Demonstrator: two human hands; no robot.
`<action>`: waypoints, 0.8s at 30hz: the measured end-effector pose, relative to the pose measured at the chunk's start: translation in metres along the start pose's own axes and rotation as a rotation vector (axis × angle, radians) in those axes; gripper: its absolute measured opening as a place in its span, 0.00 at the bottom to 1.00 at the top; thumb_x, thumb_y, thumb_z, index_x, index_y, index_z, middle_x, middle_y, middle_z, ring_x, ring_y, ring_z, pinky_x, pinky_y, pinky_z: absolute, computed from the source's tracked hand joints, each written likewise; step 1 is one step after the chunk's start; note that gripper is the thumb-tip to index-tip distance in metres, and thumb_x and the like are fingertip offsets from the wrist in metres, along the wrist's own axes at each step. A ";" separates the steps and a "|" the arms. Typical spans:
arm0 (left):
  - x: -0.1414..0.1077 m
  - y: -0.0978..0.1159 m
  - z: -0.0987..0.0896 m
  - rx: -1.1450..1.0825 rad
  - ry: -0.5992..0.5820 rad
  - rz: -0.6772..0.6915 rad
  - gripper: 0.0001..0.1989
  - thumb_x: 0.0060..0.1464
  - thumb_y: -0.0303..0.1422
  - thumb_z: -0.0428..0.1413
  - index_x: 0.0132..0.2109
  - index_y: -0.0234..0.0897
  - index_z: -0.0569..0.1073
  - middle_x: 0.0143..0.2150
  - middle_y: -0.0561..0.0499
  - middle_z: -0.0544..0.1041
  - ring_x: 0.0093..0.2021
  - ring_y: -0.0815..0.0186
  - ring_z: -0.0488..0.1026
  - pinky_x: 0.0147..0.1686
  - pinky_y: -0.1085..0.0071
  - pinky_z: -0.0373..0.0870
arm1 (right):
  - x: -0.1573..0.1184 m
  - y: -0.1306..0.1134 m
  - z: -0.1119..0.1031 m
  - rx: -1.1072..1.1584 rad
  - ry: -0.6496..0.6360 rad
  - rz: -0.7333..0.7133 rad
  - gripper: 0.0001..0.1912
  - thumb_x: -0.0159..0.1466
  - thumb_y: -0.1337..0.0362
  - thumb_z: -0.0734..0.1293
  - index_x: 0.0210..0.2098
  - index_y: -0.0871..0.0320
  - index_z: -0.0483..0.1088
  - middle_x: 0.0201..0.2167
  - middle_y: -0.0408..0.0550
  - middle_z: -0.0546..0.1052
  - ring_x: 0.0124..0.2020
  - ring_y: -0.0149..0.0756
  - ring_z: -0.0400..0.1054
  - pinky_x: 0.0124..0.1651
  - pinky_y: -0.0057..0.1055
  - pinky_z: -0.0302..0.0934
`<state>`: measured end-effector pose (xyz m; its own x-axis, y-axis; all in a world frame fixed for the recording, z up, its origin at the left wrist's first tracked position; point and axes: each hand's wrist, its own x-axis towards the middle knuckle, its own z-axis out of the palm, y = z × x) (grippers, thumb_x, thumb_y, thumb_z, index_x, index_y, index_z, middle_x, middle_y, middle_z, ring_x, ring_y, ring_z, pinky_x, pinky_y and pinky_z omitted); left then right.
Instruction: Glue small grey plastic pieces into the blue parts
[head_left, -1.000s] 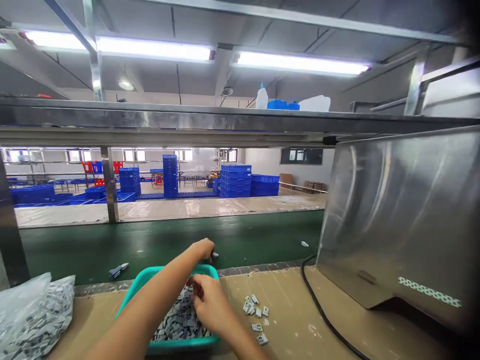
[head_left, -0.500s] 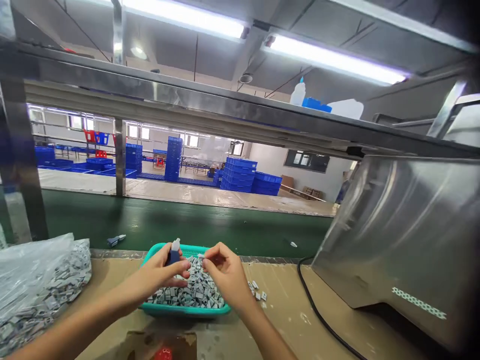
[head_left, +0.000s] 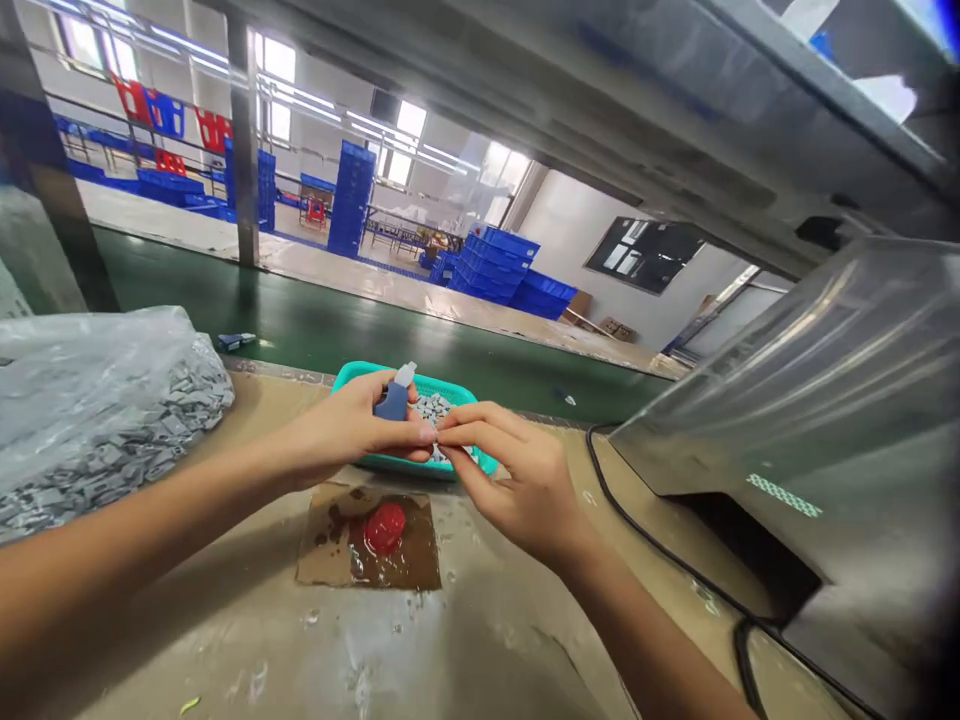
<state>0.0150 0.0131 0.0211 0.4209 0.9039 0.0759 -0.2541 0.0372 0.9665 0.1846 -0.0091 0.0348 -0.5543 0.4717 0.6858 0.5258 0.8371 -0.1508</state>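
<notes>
My left hand [head_left: 375, 425] is closed around a small dark-blue plastic part [head_left: 392, 402], whose pale translucent tip [head_left: 406, 374] points up. My right hand [head_left: 517, 470] is closed in a pinch, its fingertips meeting my left fingertips. The small pale piece in that pinch is almost wholly covered by the fingers. Both hands are over the near side of a teal basket [head_left: 420, 467] of small grey-white plastic pieces [head_left: 433, 407]. Closer to me, a wet red lump [head_left: 385, 528] rests on a brown cardboard piece [head_left: 322, 567].
A clear bag [head_left: 97, 350] of grey pieces lies at left. Behind the basket runs a green conveyor belt [head_left: 300, 330], bearing another dark-blue part [head_left: 236, 341] and a small pale-tipped item [head_left: 568, 398]. A metal housing [head_left: 765, 400] and black cable [head_left: 637, 530] are at right.
My view has tilted down, showing more of the tabletop. My right hand has come together with my left, bringing its small pale piece to the left fingertips. The dark-blue part stays in my left hand.
</notes>
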 end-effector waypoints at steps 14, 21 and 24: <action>0.012 0.001 -0.007 -0.554 0.276 -0.195 0.10 0.44 0.12 0.48 0.31 0.25 0.68 0.32 0.44 0.66 0.33 0.66 0.69 0.31 0.71 0.75 | -0.092 -0.006 0.029 0.170 -0.180 0.426 0.07 0.55 0.74 0.63 0.27 0.56 0.70 0.27 0.46 0.74 0.33 0.36 0.64 0.37 0.34 0.61; 0.012 -0.002 -0.014 -0.475 0.102 -0.179 0.07 0.46 0.17 0.53 0.34 0.24 0.73 0.32 0.41 0.73 0.35 0.61 0.73 0.29 0.74 0.75 | -0.095 -0.007 0.030 0.193 -0.170 0.441 0.08 0.55 0.74 0.63 0.23 0.56 0.70 0.26 0.46 0.74 0.32 0.36 0.62 0.35 0.34 0.60; 0.013 -0.002 -0.016 -0.405 0.065 -0.102 0.07 0.45 0.18 0.56 0.34 0.25 0.75 0.33 0.42 0.75 0.34 0.64 0.74 0.30 0.78 0.73 | -0.095 -0.008 0.029 0.191 -0.163 0.446 0.09 0.55 0.74 0.63 0.22 0.57 0.70 0.26 0.46 0.74 0.31 0.36 0.61 0.34 0.33 0.60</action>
<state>0.0074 0.0318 0.0160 0.4092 0.9114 -0.0431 -0.5412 0.2804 0.7927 0.2147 -0.0522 -0.0494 -0.4041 0.8192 0.4069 0.6159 0.5726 -0.5412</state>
